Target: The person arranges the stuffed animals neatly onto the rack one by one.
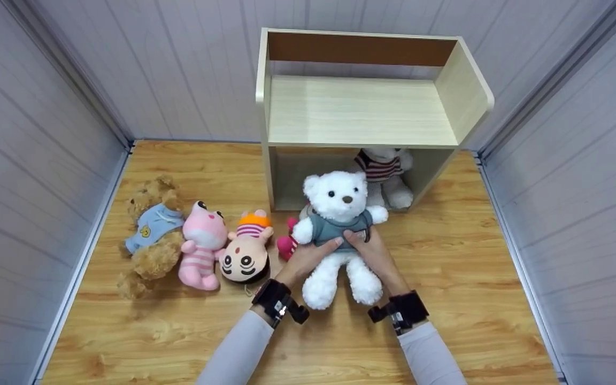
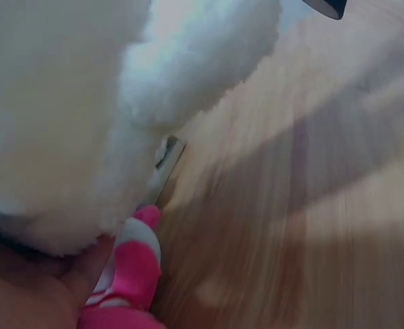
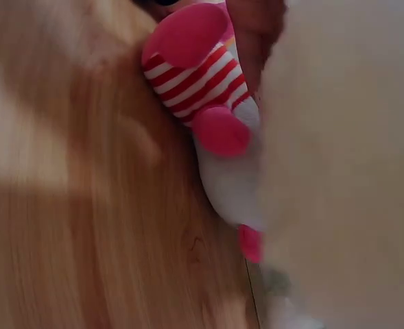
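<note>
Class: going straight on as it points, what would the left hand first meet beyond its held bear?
The left hand would probably meet the striped-sweater plush in the shelf's lower compartment; depth is unclear.

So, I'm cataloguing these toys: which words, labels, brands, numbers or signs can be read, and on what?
No words or numbers can be read.
White bear, grey-blue top: a small pale patch, too small to read.
Brown bear, light-blue top: a small yellow badge, any lettering too small to tell.
Black wrist bands: pale marks, too small to read.
</note>
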Available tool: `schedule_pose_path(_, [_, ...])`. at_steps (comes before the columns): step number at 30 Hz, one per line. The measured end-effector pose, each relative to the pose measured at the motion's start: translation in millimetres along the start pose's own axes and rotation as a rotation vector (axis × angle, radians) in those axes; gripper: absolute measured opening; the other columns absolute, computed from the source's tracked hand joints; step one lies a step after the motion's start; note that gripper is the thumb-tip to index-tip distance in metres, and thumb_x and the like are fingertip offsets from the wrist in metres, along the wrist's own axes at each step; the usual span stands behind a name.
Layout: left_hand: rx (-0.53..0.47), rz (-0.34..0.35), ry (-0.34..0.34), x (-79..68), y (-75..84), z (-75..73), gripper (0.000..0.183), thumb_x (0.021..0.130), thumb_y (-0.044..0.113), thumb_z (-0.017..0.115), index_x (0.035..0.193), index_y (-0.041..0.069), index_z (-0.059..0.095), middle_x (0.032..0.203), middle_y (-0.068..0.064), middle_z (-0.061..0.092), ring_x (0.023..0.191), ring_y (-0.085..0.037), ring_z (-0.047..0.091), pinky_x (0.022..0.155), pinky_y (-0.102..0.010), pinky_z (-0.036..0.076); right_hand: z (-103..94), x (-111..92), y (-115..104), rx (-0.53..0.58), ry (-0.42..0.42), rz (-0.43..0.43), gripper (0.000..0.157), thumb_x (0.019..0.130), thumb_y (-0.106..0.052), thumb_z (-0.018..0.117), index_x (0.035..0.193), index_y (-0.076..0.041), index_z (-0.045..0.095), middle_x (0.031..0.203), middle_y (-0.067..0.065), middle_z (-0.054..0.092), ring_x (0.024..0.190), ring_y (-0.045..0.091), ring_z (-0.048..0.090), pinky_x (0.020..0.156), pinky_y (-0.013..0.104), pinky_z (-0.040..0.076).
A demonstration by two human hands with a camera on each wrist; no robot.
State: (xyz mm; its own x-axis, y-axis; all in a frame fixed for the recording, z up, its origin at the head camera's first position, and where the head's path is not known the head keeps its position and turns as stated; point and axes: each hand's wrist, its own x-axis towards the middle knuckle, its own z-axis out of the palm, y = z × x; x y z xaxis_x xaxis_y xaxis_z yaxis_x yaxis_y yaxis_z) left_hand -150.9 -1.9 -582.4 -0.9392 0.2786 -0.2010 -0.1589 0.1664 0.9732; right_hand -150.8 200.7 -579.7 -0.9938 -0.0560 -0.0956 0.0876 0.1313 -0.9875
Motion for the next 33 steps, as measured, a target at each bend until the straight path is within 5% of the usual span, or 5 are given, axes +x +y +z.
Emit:
schedule_pose_path(4, [0.05,0.007,0.019,-0.9,-3.7,-4.1,0.093,0.084,0.072,0.071,0.154,0.017,0.044,0.146,-0.003,0.059,0.134,-0.023,0.053,0.116,-0.045,0.038,1.6,-3,-1,-0.023,-0.031,-0.003,0.061,0.097,-0.022,0.074,0.147,-0.001,0.046,0.134,0.016,0.061,0.123,0.027,0.059,0.108,0.037,0.044])
schedule_pose_path(10, [-0.011,0.084,0.057,2.3,-15.5,-10.9,0.095,0.086,0.061,0.076,0.161,0.021,0.032,0.148,-0.001,0.057,0.136,-0.018,0.051,0.118,-0.04,0.036,1.2,-7,3,-0.068,-0.058,0.019,0.062,0.093,-0.025,0.079,0.142,-0.001,0.049,0.126,0.015,0.064,0.112,0.026,0.063,0.097,0.034,0.051])
schedule_pose_path(18, [-0.072,-0.017,0.094,5.6,-37.0,-22.2,0.096,0.084,0.058,0.08,0.156,0.008,0.04,0.148,-0.009,0.056,0.139,-0.025,0.047,0.121,-0.044,0.029,1.7,-8,8,-0.149,-0.147,0.006,0.062,0.092,-0.02,0.08,0.141,0.006,0.051,0.127,0.02,0.064,0.115,0.031,0.062,0.102,0.041,0.049])
schedule_pose_path(27, [-0.111,0.014,0.142,1.3,-47.2,-22.1,0.119,0.083,0.05,0.083,0.166,0.005,0.009,0.161,-0.012,0.041,0.149,-0.026,0.035,0.125,-0.044,0.02,-1.5,-9,19,-0.377,-0.177,-0.054,0.064,0.091,-0.038,0.079,0.137,0.002,0.058,0.128,0.017,0.066,0.118,0.032,0.062,0.105,0.05,0.048])
schedule_pose_path(33, [-0.124,0.026,0.134,2.2,-44.4,-20.2,0.095,0.084,0.05,0.082,0.157,0.008,0.038,0.151,-0.008,0.054,0.141,-0.024,0.046,0.122,-0.041,0.029,-10.3,-4,28,-0.349,-0.214,-0.09,0.058,0.096,-0.033,0.074,0.138,0.004,0.058,0.127,0.02,0.066,0.118,0.034,0.063,0.106,0.051,0.048])
